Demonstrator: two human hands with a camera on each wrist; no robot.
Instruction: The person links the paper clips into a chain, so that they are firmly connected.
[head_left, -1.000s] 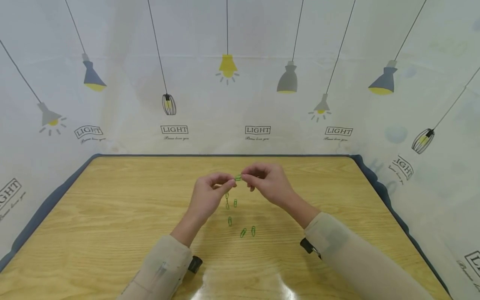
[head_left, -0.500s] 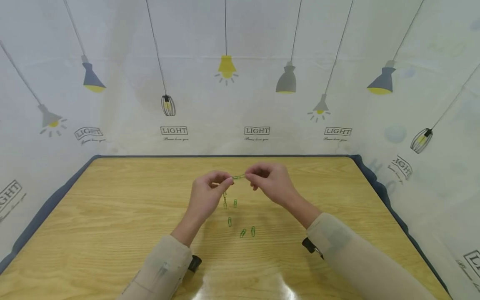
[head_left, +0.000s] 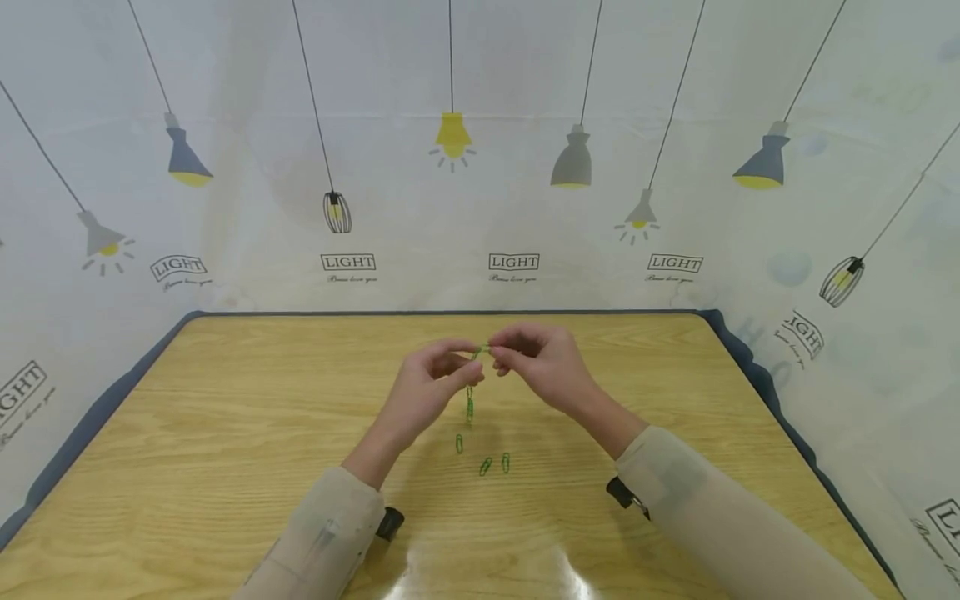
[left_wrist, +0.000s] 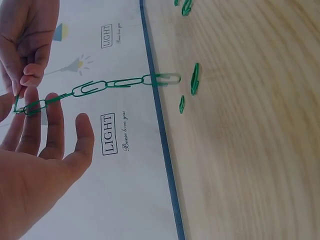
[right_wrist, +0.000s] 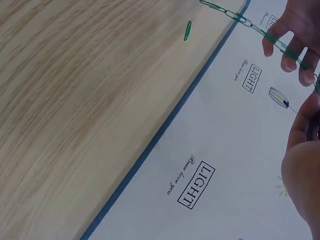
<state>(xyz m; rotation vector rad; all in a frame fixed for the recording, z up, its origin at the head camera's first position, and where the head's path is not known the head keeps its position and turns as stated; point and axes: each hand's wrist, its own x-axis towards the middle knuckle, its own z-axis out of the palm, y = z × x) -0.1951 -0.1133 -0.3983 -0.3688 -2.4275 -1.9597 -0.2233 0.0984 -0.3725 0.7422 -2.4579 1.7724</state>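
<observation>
"What takes up the most room?"

"The pale wall (head_left: 397, 175). It's printed with eight hanging lamps (head_left: 572, 162) and, from the head view, seven boxed LIGHT labels (head_left: 513, 262). The ones at the outer edges are cut off. The script beneath ends in 'love you'; its first word is hard to make out."

"And below that?"

"A wood-grain counter (head_left: 225, 450), dark blue along its edge."

"How are the hands?"

"The right hand (head_left: 547, 367) pinches a green clip between thumb and forefinger. The left hand (head_left: 427, 387) is loosely open, a gap between thumb and forefinger, the chain running against its fingers."

"Where's that chain?"

"The paperclip chain (left_wrist: 90, 88) hangs down from the right hand's pinch, above the counter. I count about six clips, but fingers cover part of the top, so I can't be sure."

"Any loose?"

"Four green paperclips (left_wrist: 195, 78) on the counter in the left wrist view, two cut by its upper edge. From the head, the chain's lower end overlaps one."
</observation>
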